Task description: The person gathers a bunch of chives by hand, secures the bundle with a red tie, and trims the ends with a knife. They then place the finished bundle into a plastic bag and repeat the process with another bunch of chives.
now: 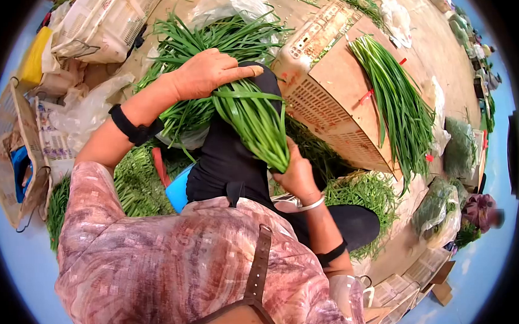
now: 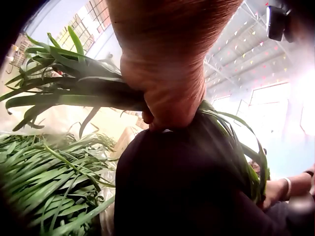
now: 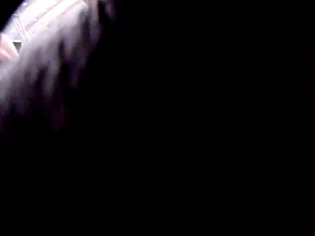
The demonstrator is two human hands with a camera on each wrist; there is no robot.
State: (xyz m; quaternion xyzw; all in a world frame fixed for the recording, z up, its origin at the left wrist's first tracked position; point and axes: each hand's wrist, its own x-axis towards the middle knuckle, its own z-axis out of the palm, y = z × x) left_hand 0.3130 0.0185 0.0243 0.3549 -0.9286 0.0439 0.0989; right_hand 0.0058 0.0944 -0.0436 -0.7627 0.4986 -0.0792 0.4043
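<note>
A bunch of green garlic chives [image 1: 255, 125] lies across the dark-trousered knee in the head view. My left hand [image 1: 208, 72] grips it near the knee, the index finger reaching out over the top. In the left wrist view, the chive leaves [image 2: 69, 93] stick out on one side of the left hand [image 2: 167, 93] and drape over the knee on the other. My right hand [image 1: 299, 175] holds the bunch's lower end close to the lap, its fingers partly hidden behind the stalks. The right wrist view is almost wholly dark.
A large heap of chives [image 1: 221, 40] lies beyond the knee. At the right, a board [image 1: 345, 73] on an upturned crate [image 1: 320, 103] bears another chive bunch [image 1: 397, 100] beside red ties. Leafy greens [image 1: 140, 183] lie at the left, with plastic crates [image 1: 103, 30] farther off.
</note>
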